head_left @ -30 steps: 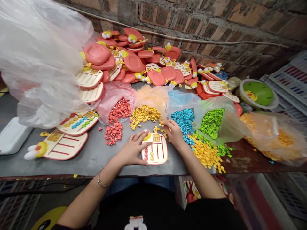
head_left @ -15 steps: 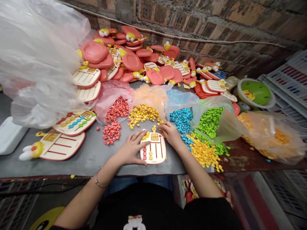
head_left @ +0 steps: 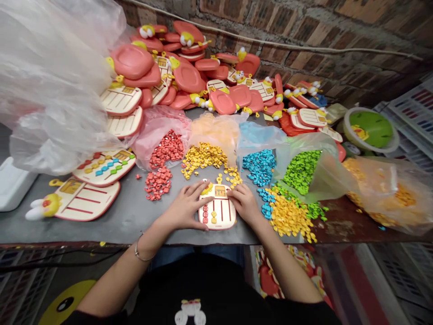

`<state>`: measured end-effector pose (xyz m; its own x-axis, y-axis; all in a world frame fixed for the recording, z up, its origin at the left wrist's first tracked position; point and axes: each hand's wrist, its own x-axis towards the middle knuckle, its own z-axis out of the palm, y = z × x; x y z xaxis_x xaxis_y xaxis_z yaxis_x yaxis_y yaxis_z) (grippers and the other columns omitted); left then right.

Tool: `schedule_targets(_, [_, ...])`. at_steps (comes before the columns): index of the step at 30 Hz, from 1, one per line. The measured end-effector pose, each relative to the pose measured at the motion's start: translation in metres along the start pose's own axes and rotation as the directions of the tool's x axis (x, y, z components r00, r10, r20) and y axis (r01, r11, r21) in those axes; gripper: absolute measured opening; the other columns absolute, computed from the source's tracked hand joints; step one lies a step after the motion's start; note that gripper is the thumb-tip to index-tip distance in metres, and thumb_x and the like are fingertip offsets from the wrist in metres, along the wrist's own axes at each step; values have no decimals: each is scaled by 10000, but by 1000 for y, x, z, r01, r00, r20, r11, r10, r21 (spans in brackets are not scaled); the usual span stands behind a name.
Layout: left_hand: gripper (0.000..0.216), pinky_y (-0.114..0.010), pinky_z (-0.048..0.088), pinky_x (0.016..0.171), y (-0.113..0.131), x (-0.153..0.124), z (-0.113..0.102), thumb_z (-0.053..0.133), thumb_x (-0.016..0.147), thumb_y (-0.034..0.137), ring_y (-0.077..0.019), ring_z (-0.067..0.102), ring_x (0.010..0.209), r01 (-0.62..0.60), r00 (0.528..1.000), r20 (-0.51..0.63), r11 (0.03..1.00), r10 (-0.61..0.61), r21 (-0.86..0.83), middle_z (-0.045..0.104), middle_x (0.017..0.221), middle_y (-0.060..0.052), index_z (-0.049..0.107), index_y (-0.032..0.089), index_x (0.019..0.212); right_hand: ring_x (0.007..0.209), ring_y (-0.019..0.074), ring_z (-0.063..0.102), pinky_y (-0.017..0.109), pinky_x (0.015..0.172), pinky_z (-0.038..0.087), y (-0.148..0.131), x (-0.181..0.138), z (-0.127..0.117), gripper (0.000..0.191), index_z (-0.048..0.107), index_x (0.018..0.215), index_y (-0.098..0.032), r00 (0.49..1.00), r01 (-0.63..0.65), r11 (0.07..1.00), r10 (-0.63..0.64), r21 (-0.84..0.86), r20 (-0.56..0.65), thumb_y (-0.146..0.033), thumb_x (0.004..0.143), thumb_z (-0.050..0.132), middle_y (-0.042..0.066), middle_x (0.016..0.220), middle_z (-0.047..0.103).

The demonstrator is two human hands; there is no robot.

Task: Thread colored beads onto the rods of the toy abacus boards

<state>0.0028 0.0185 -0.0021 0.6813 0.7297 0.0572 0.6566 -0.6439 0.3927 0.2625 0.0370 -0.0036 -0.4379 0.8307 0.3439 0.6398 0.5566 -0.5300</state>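
In front of me lies a cream toy board (head_left: 224, 213) with a red rim, slots and a yellow duck-like head. Red pieces (head_left: 205, 215) fill its leftmost slot, and a few yellow pieces (head_left: 214, 217) sit in the slot beside it. My left hand (head_left: 182, 206) grips the board's left side, thumb at the bottom edge and fingers near the head. At the upper right of the board, my right hand (head_left: 246, 205) is pinched over the slots; whatever is between its fingertips is hidden. Just beyond the board lies a pile of loose yellow pieces (head_left: 206, 155).
Bags spill red pieces (head_left: 165, 151), blue pieces (head_left: 260, 167) and green pieces (head_left: 302, 171). More yellow pieces (head_left: 290, 215) lie at right. A filled board (head_left: 104, 168) overlaps an unfilled board (head_left: 89, 203) at left. Stacked boards (head_left: 189, 76) line the brick wall (head_left: 304, 27).
My right hand has come back from the loose yellow pieces to the board's upper right. My left hand keeps its hold. The whole view has shifted slightly.
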Motion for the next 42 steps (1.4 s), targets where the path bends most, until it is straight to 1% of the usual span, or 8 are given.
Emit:
schedule_targets(6, [1017,-477,227,1081,2,3,-1,668,619,782,-354,205,1429,34,999,19,999,-35,21,182,1590,-153,423,213,1427,876,218,667,382,849,519,-13,-5,12,434,560,1289,-248,983,-179,959,182,218,7,-235,861,632,54,995,714])
schedule_targets(10, [1130,-455,229,1089,3,5,-1,632,614,814,-346,222,1425,61,997,38,998,-61,3,217,1577,-164,327,148,1475,887,218,690,395,899,508,-22,4,27,411,596,1255,-249,984,-175,918,155,357,82,-269,848,655,54,972,732])
schedule_targets(15, [1016,-480,232,1083,2,4,-3,613,639,813,-357,214,1425,43,999,32,999,-43,-1,201,1586,-145,423,191,1420,741,188,687,332,767,538,-13,17,1,295,684,1110,-218,934,-228,862,62,453,351,-342,844,671,24,808,737])
schedule_targets(20, [991,-496,228,1091,2,2,-5,623,653,799,-372,206,1424,22,1000,13,1000,-21,-23,212,1580,-159,436,190,1413,910,213,654,333,807,511,10,62,-4,166,702,1009,-196,988,-151,979,144,137,58,-204,889,587,81,1003,716])
schedule_targets(25, [1014,-504,233,1092,1,1,-3,653,636,785,-371,224,1418,19,1000,-6,999,-20,-36,217,1576,-170,413,203,1431,910,231,620,322,801,484,21,103,26,142,706,874,-179,988,-107,960,131,-259,80,-105,857,586,103,928,693])
schedule_targets(32, [1024,-510,238,1093,1,2,-4,648,633,794,-376,220,1420,26,999,30,999,-25,-29,232,1567,-189,430,177,1419,879,187,642,309,798,520,18,69,7,198,681,873,-194,997,-39,994,45,105,-62,-109,894,503,66,915,691])
schedule_targets(36, [1013,-518,234,1094,-1,3,-2,629,644,801,-381,214,1419,13,1000,12,999,-12,-49,224,1572,-181,423,192,1428,947,202,658,335,786,551,10,30,-9,119,676,911,-214,985,-105,954,139,281,-104,-195,892,559,67,978,703])
schedule_targets(42, [984,-505,238,1092,-1,1,0,640,645,789,-376,227,1414,12,1000,-8,999,-12,-42,233,1572,-163,425,226,1423,918,220,652,415,866,516,6,12,1,110,670,849,-218,994,-63,982,78,176,-78,-195,887,569,67,930,714])
